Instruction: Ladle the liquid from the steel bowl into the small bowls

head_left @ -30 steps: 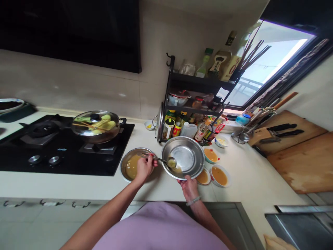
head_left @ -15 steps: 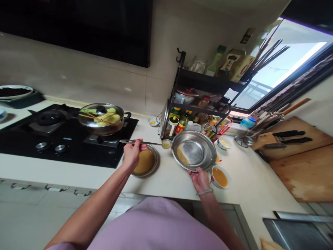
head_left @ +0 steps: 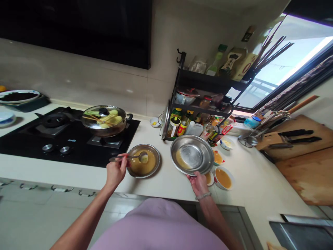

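Note:
My left hand (head_left: 117, 173) is closed round the handle of a metal ladle (head_left: 143, 157). The ladle's bowl, with some pale liquid in it, is over a round metal dish (head_left: 158, 165) of yellowish-brown liquid (head_left: 142, 168) on the counter. My right hand (head_left: 199, 184) grips the near rim of a metal basin (head_left: 192, 154), which is tilted and has a little yellowish liquid at its left side. Just right of the basin stand bowls of orange-brown liquid, the largest a white bowl (head_left: 232, 182); another bowl (head_left: 212, 178) sits partly hidden by my right hand.
Left is a black gas hob (head_left: 75, 140) carrying a lidded pan (head_left: 104, 130) with pale green and yellow pieces inside. Behind the basin stands a black rack (head_left: 205, 81) of bottles and jars. Right are a knife block (head_left: 270, 140), wooden boards (head_left: 304, 166) and a small bowl (head_left: 227, 144).
My left hand has moved left and down, bringing the ladle from beside the basin to over the dish. The basin has shifted slightly left and down, still in my right hand.

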